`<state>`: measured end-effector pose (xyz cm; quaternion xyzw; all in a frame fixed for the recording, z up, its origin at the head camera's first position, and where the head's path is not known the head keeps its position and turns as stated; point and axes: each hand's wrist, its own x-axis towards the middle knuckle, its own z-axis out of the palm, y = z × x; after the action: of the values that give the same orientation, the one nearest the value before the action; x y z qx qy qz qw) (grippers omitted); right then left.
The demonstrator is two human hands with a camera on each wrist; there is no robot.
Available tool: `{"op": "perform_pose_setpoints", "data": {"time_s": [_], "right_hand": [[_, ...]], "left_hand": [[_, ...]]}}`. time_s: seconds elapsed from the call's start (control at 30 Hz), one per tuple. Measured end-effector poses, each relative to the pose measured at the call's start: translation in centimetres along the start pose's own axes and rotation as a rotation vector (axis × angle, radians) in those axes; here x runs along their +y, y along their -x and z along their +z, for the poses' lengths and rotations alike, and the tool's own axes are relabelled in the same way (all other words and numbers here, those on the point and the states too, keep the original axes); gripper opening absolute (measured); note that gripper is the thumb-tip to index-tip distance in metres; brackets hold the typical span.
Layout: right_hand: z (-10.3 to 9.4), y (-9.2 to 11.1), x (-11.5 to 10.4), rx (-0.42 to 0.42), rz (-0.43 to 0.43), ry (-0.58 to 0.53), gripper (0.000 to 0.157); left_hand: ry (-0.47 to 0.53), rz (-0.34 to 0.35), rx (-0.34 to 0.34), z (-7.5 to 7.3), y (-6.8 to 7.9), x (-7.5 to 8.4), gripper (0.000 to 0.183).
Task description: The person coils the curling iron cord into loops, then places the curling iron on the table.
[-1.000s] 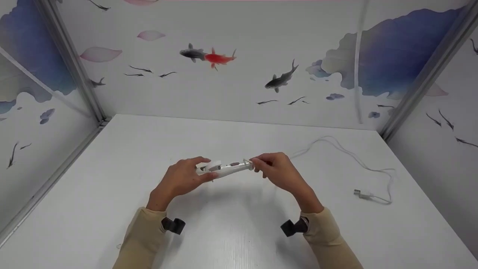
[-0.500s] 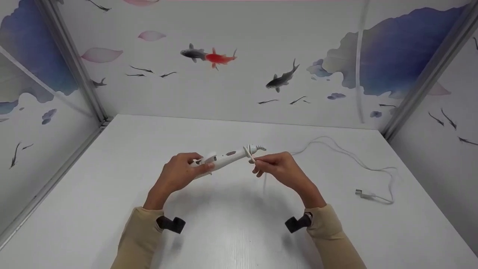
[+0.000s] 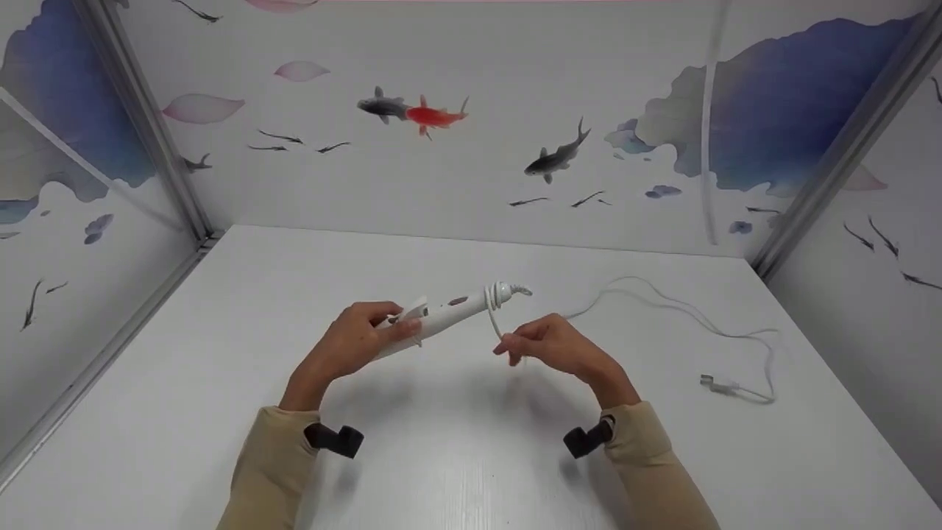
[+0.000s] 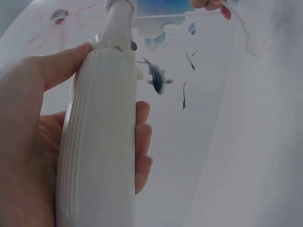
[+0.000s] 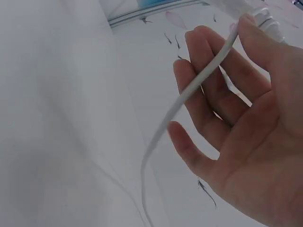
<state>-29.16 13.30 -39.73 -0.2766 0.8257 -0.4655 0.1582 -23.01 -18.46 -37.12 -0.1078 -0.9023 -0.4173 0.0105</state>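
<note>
A white curling iron (image 3: 449,316) is held up over the table, its cord end tilted up to the right. My left hand (image 3: 353,338) grips its thicker, ribbed part, thumb along one side and fingers round the other in the left wrist view. A raised lever and an oval button show on the iron's upper side. The white cord (image 3: 494,322) loops round the narrow end, by the strain relief. My right hand (image 3: 548,346) pinches this cord between thumb and forefinger. In the right wrist view the cord (image 5: 189,90) runs down past my other, loosely spread fingers.
The rest of the cord trails over the white table (image 3: 471,471) to the right and ends at a plug (image 3: 721,384). Printed panels enclose the table at the back and both sides, with metal posts (image 3: 795,184) at the corners.
My right hand has drawn the cord away from the iron's end and down towards me, lengthening the free stretch. The iron's cord end has tipped up, while my left hand keeps its grip.
</note>
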Motion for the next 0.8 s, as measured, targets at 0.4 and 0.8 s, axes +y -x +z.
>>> {"op": "perform_pose_setpoints", "data": {"time_s": [0.4,0.8], "right_hand": [[0.55,-0.25,0.31,0.147,0.087,0.074,0.029],[0.74,-0.16,-0.20,0.247,0.035,0.196,0.016]], "left_hand": [[-0.033,0.116,-0.143,0.32,0.31,-0.50,0.036],[-0.126,0.104,-0.281,0.88,0.55,0.34,0.036]]}}
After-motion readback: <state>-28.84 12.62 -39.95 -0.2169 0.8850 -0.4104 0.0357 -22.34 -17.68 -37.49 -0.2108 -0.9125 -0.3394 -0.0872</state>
